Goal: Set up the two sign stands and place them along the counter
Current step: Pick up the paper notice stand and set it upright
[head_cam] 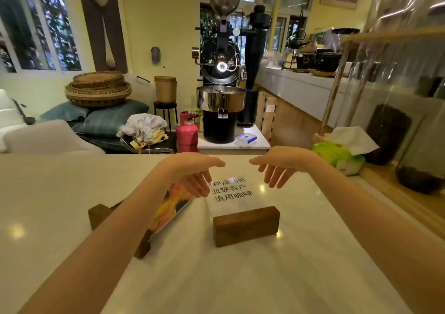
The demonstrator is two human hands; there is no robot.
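1. The clear acrylic sign panel with black printed characters (232,191) looks thin, stiff and smooth. I judge it light but slippery, and it can scratch or crack if it is bent. The safe place to hold is its two side edges near the top, with no pressure on the printed face.

2. Its dark wooden block base (246,226) seems solid and heavier than the panel, so to move the whole stand I would hold the block from both ends – the panel could slide out of its slot if one lifts only by the panel.

3. This stand is upright in the middle of the pale glossy counter (60,193), directly in front of the person.

4. The second stand is just to its left: a panel with an orange and yellow picture (172,207) in a dark wooden base (101,214), turned at an angle and partly hidden by the left forearm.

5. The left hand (195,174) and the right hand (277,169) hover at each side of the clear panel's top – fingers extended and loosely spread, holding nothing. Whether the left fingertips touch the panel I cannot tell
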